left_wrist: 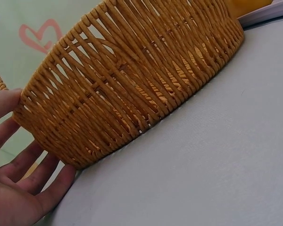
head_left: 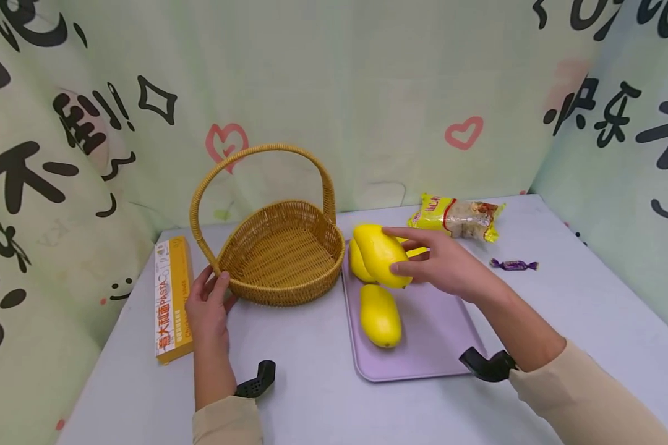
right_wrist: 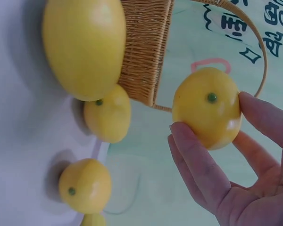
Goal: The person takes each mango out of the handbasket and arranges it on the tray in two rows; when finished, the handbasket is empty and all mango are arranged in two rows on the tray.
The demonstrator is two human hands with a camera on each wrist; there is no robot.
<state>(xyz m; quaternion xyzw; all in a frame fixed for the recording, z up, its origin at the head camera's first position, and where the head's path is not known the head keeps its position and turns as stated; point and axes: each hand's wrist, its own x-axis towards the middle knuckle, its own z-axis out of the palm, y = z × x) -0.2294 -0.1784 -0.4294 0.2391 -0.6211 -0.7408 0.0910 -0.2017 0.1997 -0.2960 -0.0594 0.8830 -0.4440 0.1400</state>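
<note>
My right hand [head_left: 445, 262] holds a yellow mango [head_left: 381, 254] between thumb and fingers, above a lilac tray [head_left: 434, 334]. In the right wrist view its fingertips grip the sides of this mango [right_wrist: 207, 106], and a small green spot shows on its end. Another mango [head_left: 380, 316] lies at the tray's front left; more yellow fruit sits behind the held one, partly hidden. My left hand [head_left: 210, 303] grips the left side of a woven basket [head_left: 284, 295] with an arched handle. The left wrist view shows the thumb at the rim and the fingers against the outer wall [left_wrist: 132, 80].
A pasta box [head_left: 174, 303] lies left of the basket. Behind the tray is a yellow and clear snack packet [head_left: 459, 217], with a purple wrapped candy [head_left: 514, 265] to its right front. A printed curtain [head_left: 367, 111] hangs around the white table [head_left: 306, 383].
</note>
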